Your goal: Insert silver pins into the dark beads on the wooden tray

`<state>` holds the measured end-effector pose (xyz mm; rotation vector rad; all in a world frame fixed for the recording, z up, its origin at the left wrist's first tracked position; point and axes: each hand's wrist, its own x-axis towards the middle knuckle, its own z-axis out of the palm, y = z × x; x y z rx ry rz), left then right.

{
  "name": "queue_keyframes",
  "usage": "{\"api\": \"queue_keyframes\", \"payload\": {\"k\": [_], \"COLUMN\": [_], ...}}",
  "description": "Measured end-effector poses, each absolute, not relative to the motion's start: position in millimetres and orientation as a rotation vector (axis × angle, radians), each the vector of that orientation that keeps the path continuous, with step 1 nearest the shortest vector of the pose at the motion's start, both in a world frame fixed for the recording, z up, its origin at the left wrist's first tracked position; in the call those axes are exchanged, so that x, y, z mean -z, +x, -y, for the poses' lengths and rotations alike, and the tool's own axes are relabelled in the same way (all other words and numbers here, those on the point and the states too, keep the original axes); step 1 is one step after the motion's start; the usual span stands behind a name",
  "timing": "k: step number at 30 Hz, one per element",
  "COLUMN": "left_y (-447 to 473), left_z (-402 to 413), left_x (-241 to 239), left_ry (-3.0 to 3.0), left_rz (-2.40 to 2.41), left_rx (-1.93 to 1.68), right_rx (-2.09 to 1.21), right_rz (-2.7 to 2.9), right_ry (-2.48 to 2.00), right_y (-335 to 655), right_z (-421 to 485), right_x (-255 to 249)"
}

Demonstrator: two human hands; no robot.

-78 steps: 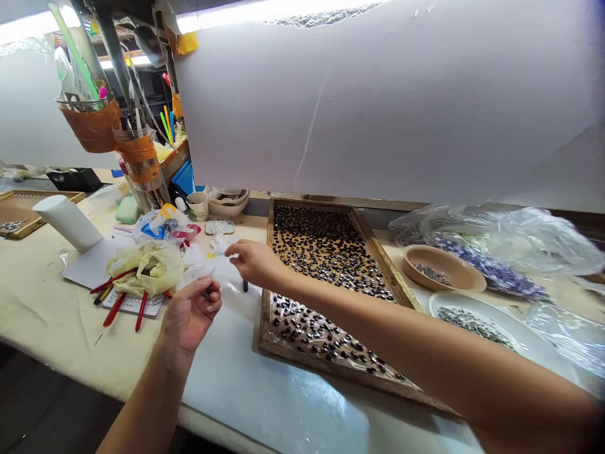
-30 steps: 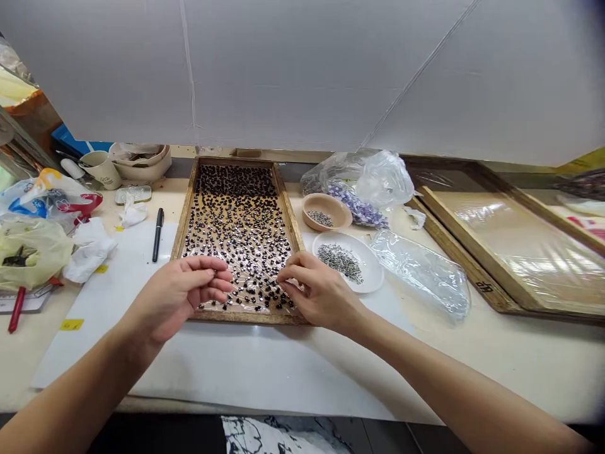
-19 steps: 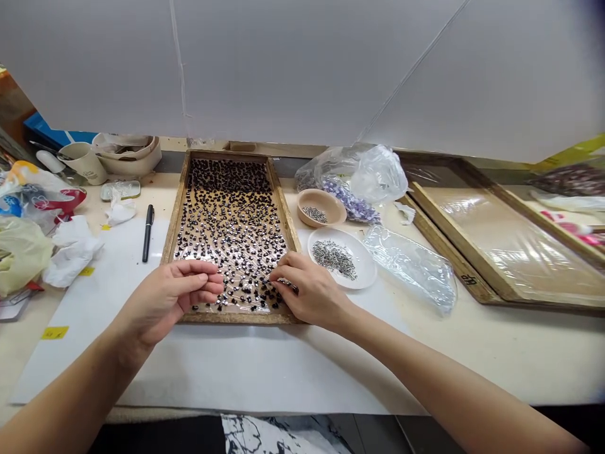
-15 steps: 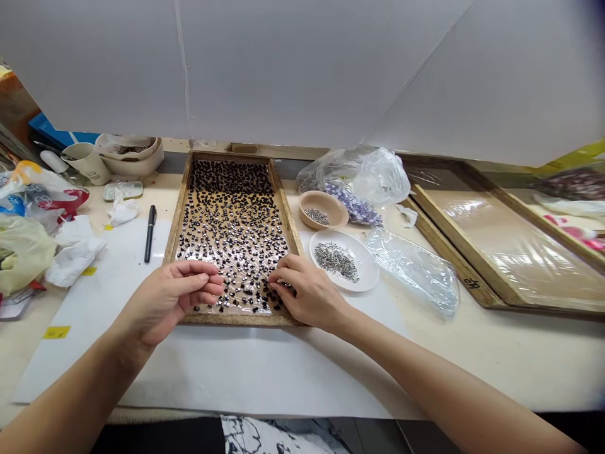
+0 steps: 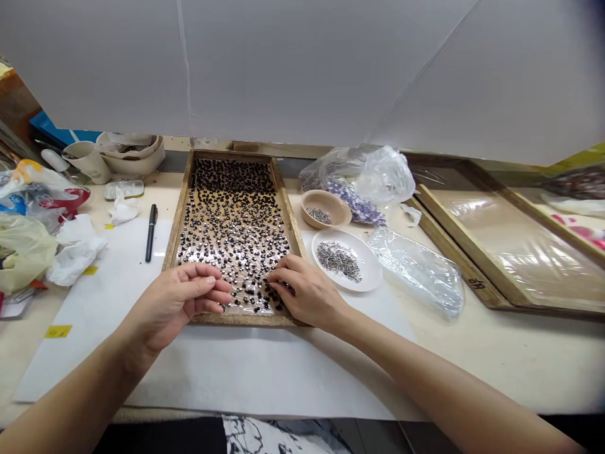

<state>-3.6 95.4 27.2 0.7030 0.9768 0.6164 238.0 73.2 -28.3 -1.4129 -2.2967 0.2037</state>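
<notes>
A shallow wooden-framed tray [image 5: 293, 227] lies in front of me, its film-covered base dotted with many small shiny black pieces [image 5: 241, 221]. Over its near left corner hovers my left hand [image 5: 198, 293], palm turned inward, fingers loosely curled and apart, with nothing visible in them. My right hand [image 5: 305, 290] reaches into the near right corner, thumb and fingertips closed together at a small black piece [image 5: 278, 306]; the fingers partly hide it. Just right of the tray, a white plate [image 5: 373, 277] bears thin silvery metal bits, and a beige bowl [image 5: 340, 217] contains similar bits.
A black pen [image 5: 151, 233] lies left of the tray on white paper [image 5: 189, 372]. Crumpled tissue [image 5: 78, 252] and plastic bags [image 5: 23, 246] sit further left. To the right are a clear plastic bag [image 5: 420, 271] and film-covered wooden frames [image 5: 496, 239].
My left hand has shifted slightly right, its fingers stretching a little further apart. My right hand stays at the same corner, fingertips still down among the black pieces.
</notes>
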Motion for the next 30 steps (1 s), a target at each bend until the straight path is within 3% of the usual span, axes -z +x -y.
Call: {"api": "queue_keyframes", "payload": {"k": [16, 23, 30], "left_y": [5, 9, 8], "left_z": [-86, -77, -75], "left_x": [-32, -32, -26], "left_ry": [0.592, 0.488, 0.525], "left_rz": [-0.925, -0.854, -0.731], "left_rx": [-0.552, -0.549, -0.575], "right_rx": [-0.259, -0.309, -0.257], "right_rz": [2.168, 2.143, 2.259], "right_ry": [-1.300, -1.114, -1.088], "right_y": [243, 206, 183], "right_z": [-68, -53, -54], "right_x": [7, -22, -20]}}
